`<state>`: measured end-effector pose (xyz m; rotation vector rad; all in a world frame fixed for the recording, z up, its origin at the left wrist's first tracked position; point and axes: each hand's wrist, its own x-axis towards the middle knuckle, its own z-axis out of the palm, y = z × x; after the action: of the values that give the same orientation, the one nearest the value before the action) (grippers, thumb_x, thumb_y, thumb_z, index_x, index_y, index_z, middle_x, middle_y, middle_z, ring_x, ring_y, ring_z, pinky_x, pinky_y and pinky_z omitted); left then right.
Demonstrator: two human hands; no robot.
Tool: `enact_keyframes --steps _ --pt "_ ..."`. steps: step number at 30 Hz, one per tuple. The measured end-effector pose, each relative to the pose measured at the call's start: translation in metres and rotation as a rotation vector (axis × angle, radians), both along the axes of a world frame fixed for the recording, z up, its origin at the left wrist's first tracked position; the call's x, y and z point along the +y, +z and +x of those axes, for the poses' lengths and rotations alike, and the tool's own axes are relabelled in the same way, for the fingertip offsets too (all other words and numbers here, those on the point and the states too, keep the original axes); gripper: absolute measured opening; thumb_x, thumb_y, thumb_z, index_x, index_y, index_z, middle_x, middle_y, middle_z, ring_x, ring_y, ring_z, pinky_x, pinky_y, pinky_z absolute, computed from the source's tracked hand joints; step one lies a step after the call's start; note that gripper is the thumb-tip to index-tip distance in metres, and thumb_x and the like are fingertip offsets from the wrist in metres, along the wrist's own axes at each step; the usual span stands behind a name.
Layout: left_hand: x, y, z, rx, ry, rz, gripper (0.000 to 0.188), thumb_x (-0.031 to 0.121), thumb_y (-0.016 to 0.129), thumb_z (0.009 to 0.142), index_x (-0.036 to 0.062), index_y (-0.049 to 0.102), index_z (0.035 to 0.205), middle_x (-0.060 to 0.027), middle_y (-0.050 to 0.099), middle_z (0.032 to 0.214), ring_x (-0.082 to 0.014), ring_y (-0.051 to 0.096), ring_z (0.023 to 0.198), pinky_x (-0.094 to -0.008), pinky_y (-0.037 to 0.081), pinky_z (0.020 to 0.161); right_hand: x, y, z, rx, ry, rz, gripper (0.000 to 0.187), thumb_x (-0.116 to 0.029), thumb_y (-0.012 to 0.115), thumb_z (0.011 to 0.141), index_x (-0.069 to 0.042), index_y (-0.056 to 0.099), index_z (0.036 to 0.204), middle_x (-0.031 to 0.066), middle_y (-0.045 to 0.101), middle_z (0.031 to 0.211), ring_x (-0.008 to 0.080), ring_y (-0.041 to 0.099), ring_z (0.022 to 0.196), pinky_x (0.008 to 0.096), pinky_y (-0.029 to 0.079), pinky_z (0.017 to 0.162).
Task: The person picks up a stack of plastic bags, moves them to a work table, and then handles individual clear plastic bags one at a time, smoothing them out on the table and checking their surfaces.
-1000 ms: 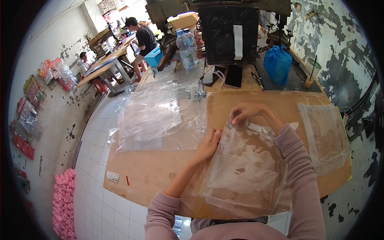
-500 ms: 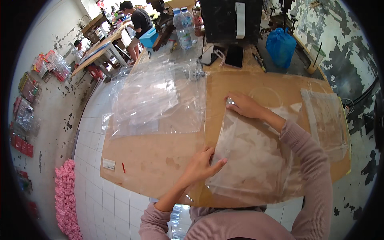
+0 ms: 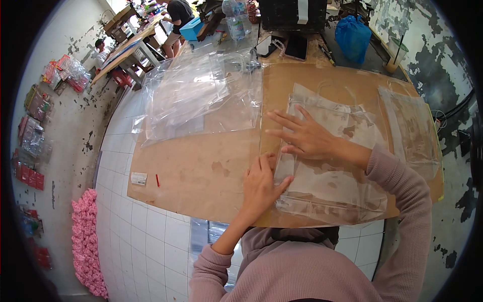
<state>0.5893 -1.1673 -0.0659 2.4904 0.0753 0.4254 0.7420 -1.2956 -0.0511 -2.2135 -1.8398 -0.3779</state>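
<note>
A clear plastic bag [image 3: 332, 183] with a thin loop handle lies flat on the brown board [image 3: 191, 166] in front of me. Over its left part my right hand [image 3: 299, 136] is spread, fingers apart and pointing left, with nothing gripped. My left hand [image 3: 260, 178] rests at the bag's left edge, its thumb stretched out over the plastic and its fingers slightly bent on the board. Another clear bag [image 3: 410, 133] lies to the right. A loose pile of clear plastic bags [image 3: 188, 98] covers the far left of the board.
Two phones [image 3: 296, 48], a blue plastic bag [image 3: 352, 38], water bottles [image 3: 235, 27] and a drink cup [image 3: 396, 54] stand or lie beyond the board. A red stick [image 3: 157, 180] and a white label [image 3: 139, 178] lie at left. People work at a far table [image 3: 126, 53].
My right hand has come nearer from the bag's far left corner, its fingers now spread. My left hand has shifted farther along the left edge. The whole view has tilted.
</note>
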Motion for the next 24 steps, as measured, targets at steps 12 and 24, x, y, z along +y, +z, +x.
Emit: enact_keyframes --steps 12,24 --pt "-0.016 -0.004 -0.063 0.033 -0.254 0.18 0.044 0.029 0.057 0.077 0.008 0.05 0.115 -0.005 0.046 0.123 -0.0169 0.04 0.116 -0.0396 0.025 0.098 -0.008 -0.016 -0.002 0.088 -0.093 -0.171 0.058 -0.056 0.036 0.08 -0.026 0.031 0.129 0.009 0.018 0.139 0.0261 0.016 0.129 0.0583 0.009 0.098" --pt "-0.01 -0.011 -0.089 0.069 -0.348 0.364 0.049 0.034 0.054 0.078 0.0309 0.041 0.124 -0.0009 0.039 0.13 -0.0175 0.037 0.12 -0.0462 0.02 0.099 -0.005 -0.016 0.0 0.077 -0.065 -0.166 0.064 -0.061 0.041 0.075 -0.026 0.032 0.129 0.0082 0.018 0.139 0.028 0.018 0.128 0.0594 0.009 0.097"
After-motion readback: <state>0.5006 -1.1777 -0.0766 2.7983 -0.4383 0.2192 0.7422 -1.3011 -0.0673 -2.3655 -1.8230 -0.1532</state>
